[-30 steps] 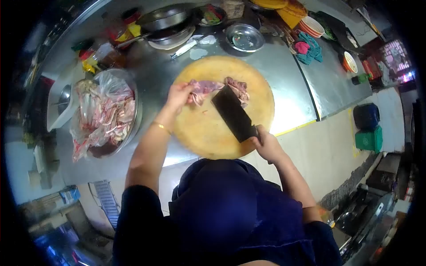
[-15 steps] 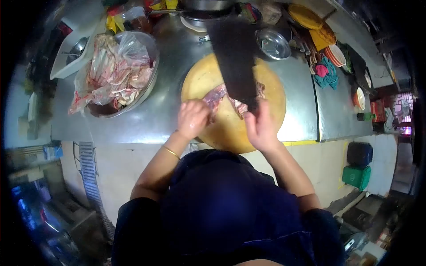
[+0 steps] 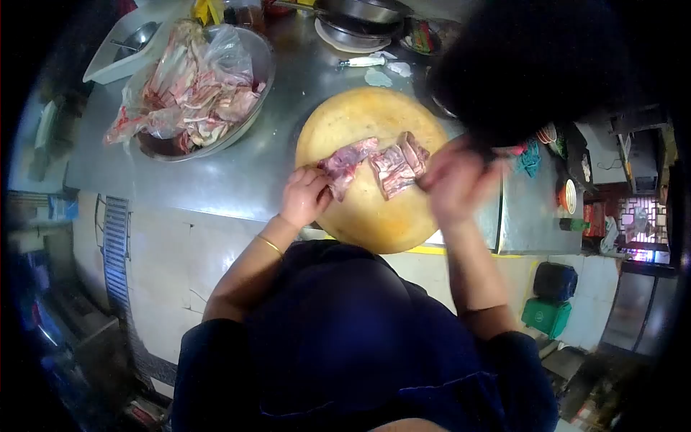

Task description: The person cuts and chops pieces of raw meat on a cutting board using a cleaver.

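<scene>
A round yellow chopping board (image 3: 389, 223) lies at the front edge of the metal counter. On its left half, my left hand (image 3: 306, 196) has its fingers closed on the near end of a piece of raw meat (image 3: 351, 160). A second chunk of meat (image 3: 392, 171), with a cut line across it, rests apart to the right. My right hand (image 3: 461, 180), smeared by motion, grips a cleaver (image 3: 533, 72) beside the board's right edge. The cleaver's broad dark blade is raised toward the camera and hides the counter behind it; its handle is mostly covered by the hand.
A metal basin (image 3: 263, 72) of raw meat and plastic bags stands at the left, beside a white tray (image 3: 108, 65) with a ladle. Behind the board lies a white-handled knife (image 3: 360, 62), near a pan (image 3: 367, 9). Teal cloth (image 3: 530, 158) is at the right.
The cleaver has lifted off the meat and swung up to the right with my right hand. The right-hand meat is now uncovered. My left hand stays on its piece.
</scene>
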Motion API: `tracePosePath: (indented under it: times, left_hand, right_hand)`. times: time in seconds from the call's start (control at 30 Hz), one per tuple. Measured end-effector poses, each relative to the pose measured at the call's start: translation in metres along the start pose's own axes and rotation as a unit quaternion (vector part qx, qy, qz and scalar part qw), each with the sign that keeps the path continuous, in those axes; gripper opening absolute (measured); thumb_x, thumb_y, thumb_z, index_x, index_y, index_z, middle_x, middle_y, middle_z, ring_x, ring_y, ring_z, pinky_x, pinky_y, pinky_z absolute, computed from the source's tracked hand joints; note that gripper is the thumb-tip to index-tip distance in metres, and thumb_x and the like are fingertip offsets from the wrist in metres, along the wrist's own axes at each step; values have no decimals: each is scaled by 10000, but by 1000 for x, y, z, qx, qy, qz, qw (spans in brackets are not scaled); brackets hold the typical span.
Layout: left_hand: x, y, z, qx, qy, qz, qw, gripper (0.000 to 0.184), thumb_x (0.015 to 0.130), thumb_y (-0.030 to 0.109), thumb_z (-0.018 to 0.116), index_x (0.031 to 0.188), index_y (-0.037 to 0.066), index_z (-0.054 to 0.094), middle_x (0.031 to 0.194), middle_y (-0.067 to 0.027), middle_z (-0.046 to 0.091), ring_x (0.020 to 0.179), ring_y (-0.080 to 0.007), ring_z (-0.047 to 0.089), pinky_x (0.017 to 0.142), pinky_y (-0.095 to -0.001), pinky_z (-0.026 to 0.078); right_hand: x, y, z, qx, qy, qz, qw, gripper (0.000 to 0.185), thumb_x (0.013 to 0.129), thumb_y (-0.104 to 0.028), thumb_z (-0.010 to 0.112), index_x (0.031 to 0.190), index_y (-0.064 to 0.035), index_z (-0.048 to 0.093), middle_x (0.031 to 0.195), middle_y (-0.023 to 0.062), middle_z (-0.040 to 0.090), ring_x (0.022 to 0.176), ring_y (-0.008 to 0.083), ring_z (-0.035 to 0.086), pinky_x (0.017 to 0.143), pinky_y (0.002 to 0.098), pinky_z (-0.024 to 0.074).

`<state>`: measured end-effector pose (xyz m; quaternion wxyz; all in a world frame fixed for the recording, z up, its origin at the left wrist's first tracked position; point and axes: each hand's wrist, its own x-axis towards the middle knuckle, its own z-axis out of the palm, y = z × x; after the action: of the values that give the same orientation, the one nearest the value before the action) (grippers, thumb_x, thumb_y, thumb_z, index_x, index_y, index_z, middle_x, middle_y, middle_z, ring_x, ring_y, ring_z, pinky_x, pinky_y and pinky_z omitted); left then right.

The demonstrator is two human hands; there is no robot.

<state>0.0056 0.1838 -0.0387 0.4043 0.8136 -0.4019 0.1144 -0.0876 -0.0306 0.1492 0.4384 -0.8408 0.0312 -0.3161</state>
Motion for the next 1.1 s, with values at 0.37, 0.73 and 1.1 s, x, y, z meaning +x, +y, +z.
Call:
tracePosePath:
  times: [0.37, 0.73, 1.1]
  left_hand:
    - [11, 7, -8, 29, -62, 25, 997, 159, 737, 113, 693, 892, 126, 658, 1000, -50, 625, 1015, -300, 580, 896, -436, 460]
    - [154, 89, 102, -10, -276, 121, 953, 264, 803, 168, 643, 1050, 213, 723, 1055, -33, 683, 1072, -254, 591, 997, -444, 430]
    - [191, 77, 123, 74, -364, 163, 914, 260, 796, 149, 652, 1048, 193, 693, 1016, -79, 667, 1013, -278, 615, 945, -449, 463]
  right_hand:
    - [-152, 55, -107, -182, -277, 318, 888, 277, 934, -192, 603, 1146, -44, 503, 718, 158, 618, 659, 283, 621, 625, 393, 497]
    - [-198, 62, -113, -265, -38, 387, 882, 269, 933, -221, 598, 1130, -61, 511, 780, 184, 652, 712, 393, 638, 642, 470, 497]
    - [-212, 73, -119, -203, 6, 374, 905, 286, 906, -135, 603, 1160, -59, 494, 767, 201, 631, 713, 393, 640, 628, 452, 493]
